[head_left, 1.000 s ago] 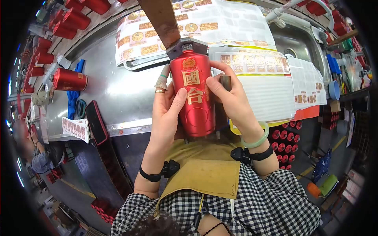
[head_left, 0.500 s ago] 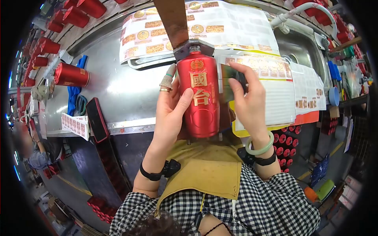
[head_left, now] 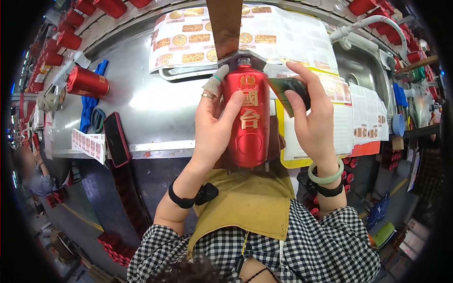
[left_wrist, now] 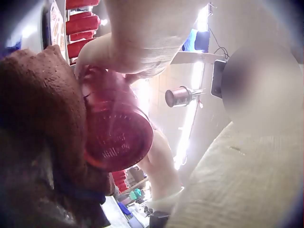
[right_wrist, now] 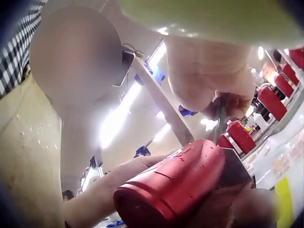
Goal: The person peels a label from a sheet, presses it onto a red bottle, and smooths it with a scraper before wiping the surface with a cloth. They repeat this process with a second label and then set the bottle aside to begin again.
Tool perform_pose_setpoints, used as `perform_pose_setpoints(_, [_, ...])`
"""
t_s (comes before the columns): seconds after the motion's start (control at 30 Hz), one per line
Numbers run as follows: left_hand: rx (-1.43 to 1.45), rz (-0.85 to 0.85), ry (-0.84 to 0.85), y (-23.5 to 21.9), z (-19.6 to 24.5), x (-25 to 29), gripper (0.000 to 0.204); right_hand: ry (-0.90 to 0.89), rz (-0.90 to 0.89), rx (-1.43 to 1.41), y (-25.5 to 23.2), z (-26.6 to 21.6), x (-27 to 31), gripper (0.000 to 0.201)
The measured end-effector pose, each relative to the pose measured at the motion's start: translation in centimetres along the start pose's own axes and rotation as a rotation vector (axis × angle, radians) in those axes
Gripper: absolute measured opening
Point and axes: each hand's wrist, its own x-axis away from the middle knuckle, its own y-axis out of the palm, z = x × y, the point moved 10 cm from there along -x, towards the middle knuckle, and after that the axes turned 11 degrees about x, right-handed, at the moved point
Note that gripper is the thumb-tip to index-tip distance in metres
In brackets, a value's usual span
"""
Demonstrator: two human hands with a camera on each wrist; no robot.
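Note:
A red bottle with gold characters (head_left: 246, 141) lies in a holder (head_left: 258, 61) below a brown upright bar, its neck at the holder. My left hand (head_left: 212, 127) grips the bottle's left side, thumb on its front; the fingertips behind are hidden. One left finger wears a white cover. To the right of the bottle, my right hand (head_left: 315, 118) pinches a dark, flat-edged tool (head_left: 295, 94), clear of the bottle's lower body. In the left wrist view the bottle's round base (left_wrist: 118, 140) faces the camera. The right wrist view shows the red bottle (right_wrist: 166, 183) below the right hand (right_wrist: 209, 76).
Printed label sheets (head_left: 188, 40) lie behind the holder, and more sheets (head_left: 368, 111) to the right by a sink (head_left: 361, 61). On the left are another red bottle (head_left: 88, 81), a phone (head_left: 116, 139) and a label strip (head_left: 88, 145). A faucet (head_left: 373, 21) stands at the back right.
My right hand has left the bottle's side and moved right with the dark tool, which now shows more fully. The left hand keeps its grip. The whole view has shifted slightly.

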Motion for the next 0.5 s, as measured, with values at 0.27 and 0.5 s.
perform_pose_setpoints(0.27, [0.055, 0.015, -0.074, -1.3, -0.3, -0.1, 0.079, -0.557, -0.143, 0.274, 3.6, -7.5, -3.2, 0.019])
perform_pose_setpoints(0.5, [0.066, 0.094, -0.052, -4.3, 0.2, 0.8, 0.081, -1.094, -0.010, 0.294, 4.2, -8.8, 2.2, 0.021])
